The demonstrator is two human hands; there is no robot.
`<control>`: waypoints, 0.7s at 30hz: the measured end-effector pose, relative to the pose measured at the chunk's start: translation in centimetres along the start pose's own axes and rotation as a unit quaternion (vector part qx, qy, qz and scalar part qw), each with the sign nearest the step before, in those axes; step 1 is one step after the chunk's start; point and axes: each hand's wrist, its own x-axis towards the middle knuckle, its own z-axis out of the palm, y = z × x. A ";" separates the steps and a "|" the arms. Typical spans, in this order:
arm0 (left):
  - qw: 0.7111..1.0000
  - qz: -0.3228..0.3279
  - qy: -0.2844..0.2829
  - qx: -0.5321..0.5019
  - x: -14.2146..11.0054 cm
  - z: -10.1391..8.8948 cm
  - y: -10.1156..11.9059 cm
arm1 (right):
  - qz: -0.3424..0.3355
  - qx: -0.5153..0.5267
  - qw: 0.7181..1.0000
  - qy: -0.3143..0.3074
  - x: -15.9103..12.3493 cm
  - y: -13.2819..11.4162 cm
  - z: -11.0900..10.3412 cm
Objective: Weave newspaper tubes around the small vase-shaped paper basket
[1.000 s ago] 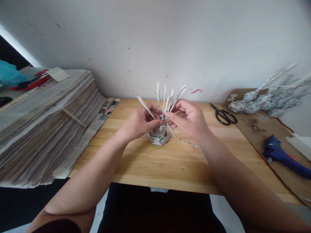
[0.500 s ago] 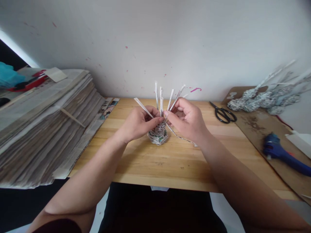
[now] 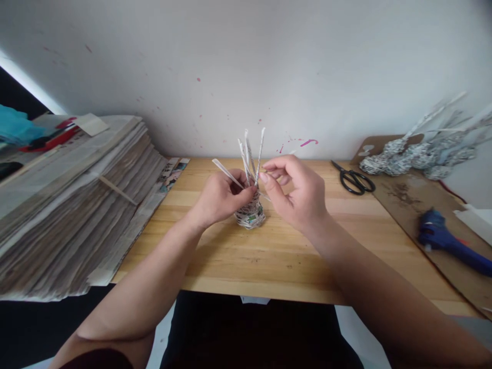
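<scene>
A small woven basket of rolled newspaper (image 3: 250,216) stands on the wooden table (image 3: 284,256), with several thin paper stakes (image 3: 249,154) rising from it. My left hand (image 3: 221,197) is closed around the basket's upper part and the stakes, one stake slanting out to the left. My right hand (image 3: 295,192) is beside it on the right, thumb and forefinger pinched on a thin paper strand at the basket's top. Much of the basket is hidden by my fingers.
A tall stack of newspapers (image 3: 65,205) fills the left side. Black scissors (image 3: 351,179) lie at the right. Beyond them a brown board (image 3: 423,205) carries a blue glue gun (image 3: 446,241) and several woven paper pieces (image 3: 418,154). A white wall stands behind.
The stakes, spread like a fan before, are now gathered closer and more upright. My right hand has shifted a little to the right, and the loose strand on the table is hidden behind it.
</scene>
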 end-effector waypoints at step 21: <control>0.991 0.045 -0.083 -0.096 1.5 -2.3 -2.9 | 0.112 0.227 0.965 -0.070 -0.2 4.0 3.1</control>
